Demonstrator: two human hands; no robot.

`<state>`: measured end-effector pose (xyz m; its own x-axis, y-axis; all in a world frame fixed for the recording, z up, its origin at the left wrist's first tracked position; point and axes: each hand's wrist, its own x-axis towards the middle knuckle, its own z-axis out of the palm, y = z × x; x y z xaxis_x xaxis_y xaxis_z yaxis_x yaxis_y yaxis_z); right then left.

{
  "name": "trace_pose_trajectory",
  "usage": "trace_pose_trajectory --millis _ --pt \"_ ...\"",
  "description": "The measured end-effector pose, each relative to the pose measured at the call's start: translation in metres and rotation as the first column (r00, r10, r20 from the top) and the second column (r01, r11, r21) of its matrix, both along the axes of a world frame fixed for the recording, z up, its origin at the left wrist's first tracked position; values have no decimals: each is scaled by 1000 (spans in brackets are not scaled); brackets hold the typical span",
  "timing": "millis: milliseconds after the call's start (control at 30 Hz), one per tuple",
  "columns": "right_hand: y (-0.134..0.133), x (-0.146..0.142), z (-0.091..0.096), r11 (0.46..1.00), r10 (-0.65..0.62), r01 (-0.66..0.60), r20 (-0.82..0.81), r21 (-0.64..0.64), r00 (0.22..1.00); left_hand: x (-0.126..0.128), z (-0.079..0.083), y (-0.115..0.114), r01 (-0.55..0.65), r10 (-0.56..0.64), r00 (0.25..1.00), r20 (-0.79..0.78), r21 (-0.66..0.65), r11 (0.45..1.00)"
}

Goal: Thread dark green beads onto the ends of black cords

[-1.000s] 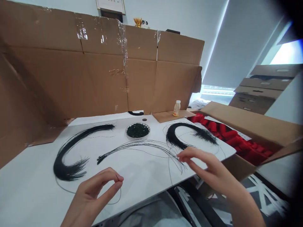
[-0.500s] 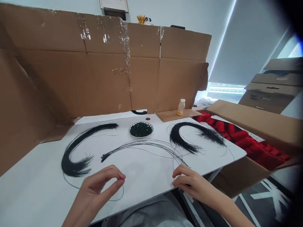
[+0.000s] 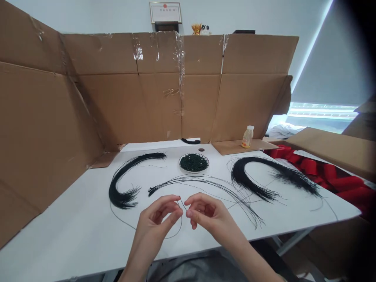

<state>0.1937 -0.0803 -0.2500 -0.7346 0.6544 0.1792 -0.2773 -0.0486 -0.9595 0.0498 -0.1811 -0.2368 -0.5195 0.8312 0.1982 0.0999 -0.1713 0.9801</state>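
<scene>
Over the near part of the white table [image 3: 73,235], my left hand [image 3: 157,219] and my right hand [image 3: 205,213] meet fingertip to fingertip. Both pinch one thin black strand [image 3: 141,231] that loops down onto the table and trails off to the left. Behind the hands lies a fan of thin black strands [image 3: 205,182] joined at its left end. A thick curved black bundle [image 3: 129,172] lies at the left and another thick curved bundle [image 3: 264,176] at the right. A small dish of dark green beads [image 3: 194,162] stands at the middle back.
Tall cardboard walls [image 3: 132,105] enclose the table at the back and left. A small bottle with orange liquid [image 3: 247,136] stands on a cardboard flap at the back right. An open cardboard box of red items [image 3: 329,172] sits right of the table.
My right hand came from the table's right edge to the middle and met my left hand at the strand. The view swung to the left, so everything sits further right in the picture.
</scene>
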Motion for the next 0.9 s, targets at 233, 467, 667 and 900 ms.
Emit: trace_pose_trajectory --millis 233,467,667,900 --pt "-15 0 -9 996 -14 10 -47 -87 999 -5 -7 1 106 -106 994 16 -34 994" --pt "-16 4 -13 998 -48 47 -31 -39 998 -3 -6 6 151 -150 987 53 -26 988" --pt "-22 4 -10 971 -111 101 36 218 993 5 -6 3 152 -152 985 83 13 988" --pt "-9 20 -18 915 285 -311 133 257 949 -28 2 -18 -133 119 990 70 247 960"
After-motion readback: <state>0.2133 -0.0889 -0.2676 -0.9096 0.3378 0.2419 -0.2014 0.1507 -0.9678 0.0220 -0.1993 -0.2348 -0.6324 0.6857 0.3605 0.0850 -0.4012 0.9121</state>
